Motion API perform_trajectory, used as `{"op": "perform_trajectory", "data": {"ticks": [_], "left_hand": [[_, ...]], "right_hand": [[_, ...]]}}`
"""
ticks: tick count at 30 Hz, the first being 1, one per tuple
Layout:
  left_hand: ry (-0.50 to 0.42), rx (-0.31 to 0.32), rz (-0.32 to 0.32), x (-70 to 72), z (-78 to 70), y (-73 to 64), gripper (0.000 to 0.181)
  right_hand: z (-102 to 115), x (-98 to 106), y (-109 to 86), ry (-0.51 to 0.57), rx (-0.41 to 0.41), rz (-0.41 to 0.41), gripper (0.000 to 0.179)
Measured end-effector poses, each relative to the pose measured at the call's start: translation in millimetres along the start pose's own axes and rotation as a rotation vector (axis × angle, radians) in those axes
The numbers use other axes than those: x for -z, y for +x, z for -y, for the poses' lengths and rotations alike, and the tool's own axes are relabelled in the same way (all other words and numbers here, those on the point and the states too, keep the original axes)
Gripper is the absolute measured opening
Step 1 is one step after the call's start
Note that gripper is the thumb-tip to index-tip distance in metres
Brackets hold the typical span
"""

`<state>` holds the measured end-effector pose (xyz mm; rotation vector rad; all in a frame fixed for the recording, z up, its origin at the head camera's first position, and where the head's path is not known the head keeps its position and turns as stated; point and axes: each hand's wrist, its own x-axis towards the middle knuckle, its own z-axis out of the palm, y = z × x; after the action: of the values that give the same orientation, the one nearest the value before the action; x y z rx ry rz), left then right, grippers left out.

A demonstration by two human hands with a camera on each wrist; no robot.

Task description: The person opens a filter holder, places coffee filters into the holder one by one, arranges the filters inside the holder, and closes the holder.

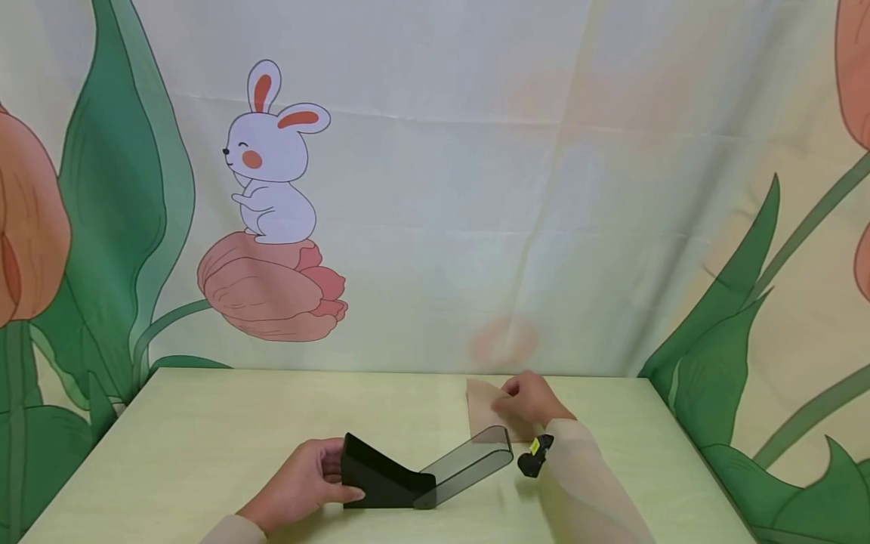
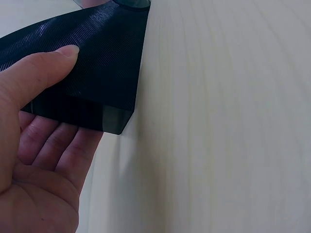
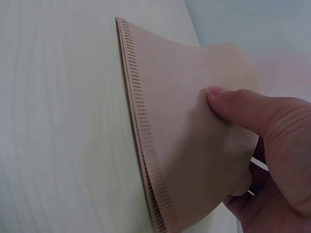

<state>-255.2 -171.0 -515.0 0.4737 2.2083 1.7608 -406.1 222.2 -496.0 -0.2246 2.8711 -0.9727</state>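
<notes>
Brown paper coffee filters (image 3: 180,97) with a crimped edge stand in a thin stack, pinched by my right hand (image 1: 533,400) near the back of the table. In the right wrist view the thumb lies flat across the front sheet, and the fingers are partly hidden behind. My left hand (image 1: 309,476) grips a black filter holder (image 1: 381,476) at its left end, thumb on the near side and fingers behind. The holder's clear smoky lid (image 1: 476,461) is swung up and out to the right. In the left wrist view the holder's ribbed black side (image 2: 92,53) faces the camera.
A pale wood-grain table (image 1: 224,431) lies under both hands. Behind it hangs a cloth backdrop (image 1: 435,189) printed with a rabbit and tulips. A small black device with a yellow label (image 1: 535,455) is strapped at my right wrist, just right of the lid.
</notes>
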Motion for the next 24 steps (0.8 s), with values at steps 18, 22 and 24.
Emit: {"op": "perform_trajectory", "data": {"ticks": [18, 22, 24], "left_hand": [[-0.007, -0.01, 0.006, 0.4, 0.5, -0.3, 0.05], [-0.012, -0.015, 0.008, 0.6, 1.9, 0.4, 0.051], [-0.01, -0.018, 0.009, 0.9, 2.6, 0.8, 0.051]], "right_hand": [[4.5, 24.6, -3.2, 0.116, -0.058, 0.054, 0.019], [4.4, 29.1, -5.9, 0.135, -0.053, 0.064, 0.02], [4.2, 30.6, -7.8, 0.139, -0.049, 0.066, 0.02]]}}
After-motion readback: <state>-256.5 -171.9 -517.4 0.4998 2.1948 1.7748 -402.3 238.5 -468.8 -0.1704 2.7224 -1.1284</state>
